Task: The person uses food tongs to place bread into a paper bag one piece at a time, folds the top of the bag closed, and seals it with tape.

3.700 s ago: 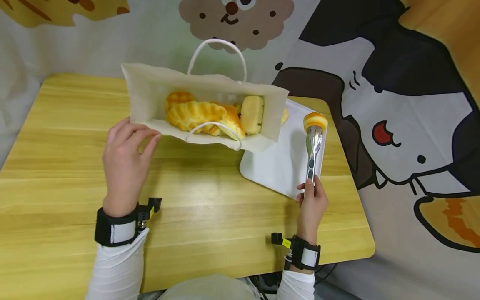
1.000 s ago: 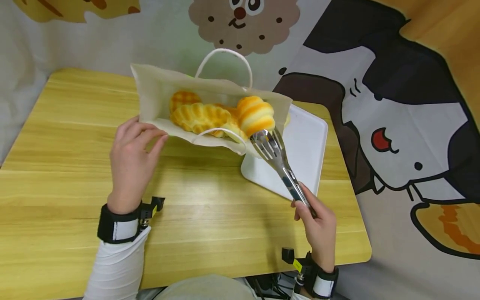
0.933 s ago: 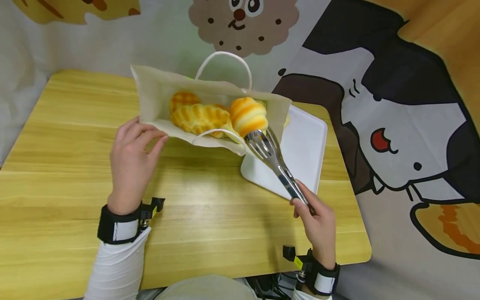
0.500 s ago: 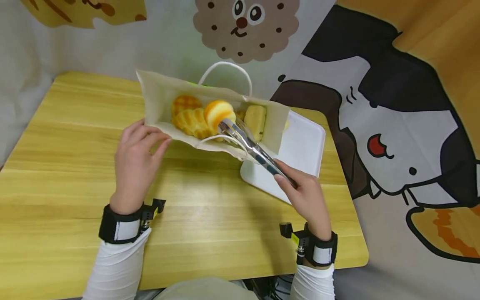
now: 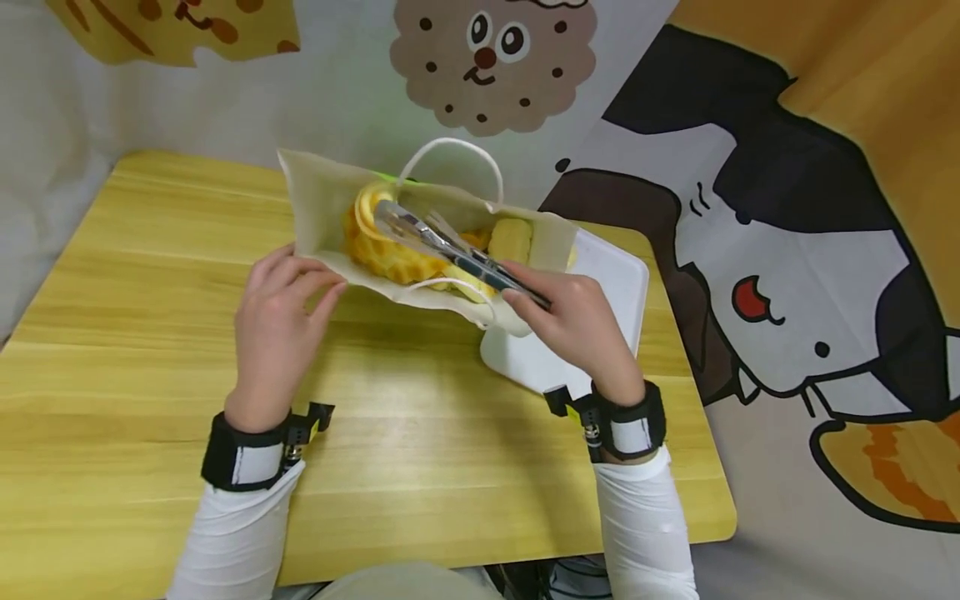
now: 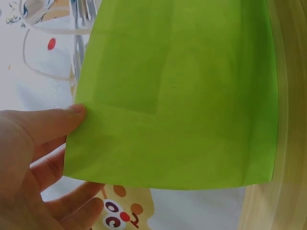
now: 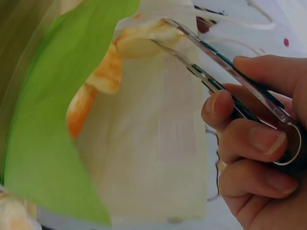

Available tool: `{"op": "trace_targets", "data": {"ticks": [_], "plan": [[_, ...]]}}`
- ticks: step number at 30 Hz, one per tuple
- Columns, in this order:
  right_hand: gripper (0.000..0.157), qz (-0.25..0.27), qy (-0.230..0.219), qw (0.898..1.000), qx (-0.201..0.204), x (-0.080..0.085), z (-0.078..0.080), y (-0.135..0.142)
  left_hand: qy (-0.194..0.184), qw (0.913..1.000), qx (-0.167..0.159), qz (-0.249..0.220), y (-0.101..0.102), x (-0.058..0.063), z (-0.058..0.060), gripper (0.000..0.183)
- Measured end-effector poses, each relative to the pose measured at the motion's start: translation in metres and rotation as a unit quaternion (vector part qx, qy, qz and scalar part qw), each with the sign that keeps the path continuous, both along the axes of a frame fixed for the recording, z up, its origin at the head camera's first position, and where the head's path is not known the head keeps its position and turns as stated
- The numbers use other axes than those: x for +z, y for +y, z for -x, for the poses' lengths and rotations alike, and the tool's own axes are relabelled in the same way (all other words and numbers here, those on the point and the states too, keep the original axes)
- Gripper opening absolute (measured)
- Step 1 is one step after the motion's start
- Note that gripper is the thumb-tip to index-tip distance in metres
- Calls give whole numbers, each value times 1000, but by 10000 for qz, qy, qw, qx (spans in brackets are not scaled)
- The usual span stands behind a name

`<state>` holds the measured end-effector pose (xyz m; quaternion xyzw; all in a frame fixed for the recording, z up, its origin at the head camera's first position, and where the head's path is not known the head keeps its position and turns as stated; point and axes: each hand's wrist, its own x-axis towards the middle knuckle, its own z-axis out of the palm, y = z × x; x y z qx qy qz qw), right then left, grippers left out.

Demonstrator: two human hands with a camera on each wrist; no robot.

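My left hand [image 5: 281, 333] pinches the near left rim of a paper bag [image 5: 318, 208], white inside with white rope handles. Its green outside [image 6: 177, 96] fills the left wrist view. My right hand [image 5: 573, 321] grips metal tongs [image 5: 468, 254], which reach over the bag's opening to its left end. The tong heads overlap a swirled bread roll [image 5: 369, 208] there; in the right wrist view the tong arms stand apart by a pale bread [image 7: 139, 45]. Beside the roll lie a ridged golden bread [image 5: 393, 260] and, farther right, a pale rectangular bread [image 5: 511, 242].
A white tray [image 5: 611, 279] lies behind and right of the bag, partly covered by it. A sliver of pale bread [image 5: 572, 257] shows on the tray beside the bag's edge. The wooden table [image 5: 420, 450] ends at a printed cloth backdrop [image 5: 337, 108].
The right hand has carried the striped roll in the tongs from over the tray into the bag, then leftward to its left end. The left hand stays at the rim.
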<state>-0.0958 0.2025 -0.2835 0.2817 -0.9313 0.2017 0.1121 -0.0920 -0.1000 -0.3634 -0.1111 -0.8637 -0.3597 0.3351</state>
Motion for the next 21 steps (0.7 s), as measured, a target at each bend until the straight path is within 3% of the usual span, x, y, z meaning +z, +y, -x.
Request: {"op": "trace_targets", "data": {"ticks": [8,13,21], "plan": [[40,62,-274,9995,120,0,12,-19,-100,9999,-14,29,2,0,1,15],[40,310,-538,9980,-74,-5,10,-15,-118,9999,-52,8,3,-1,2,16],[40,669,-537,9958,-319,-11,5,2,-117,9999,-9,-95,2,1,3,15]]}}
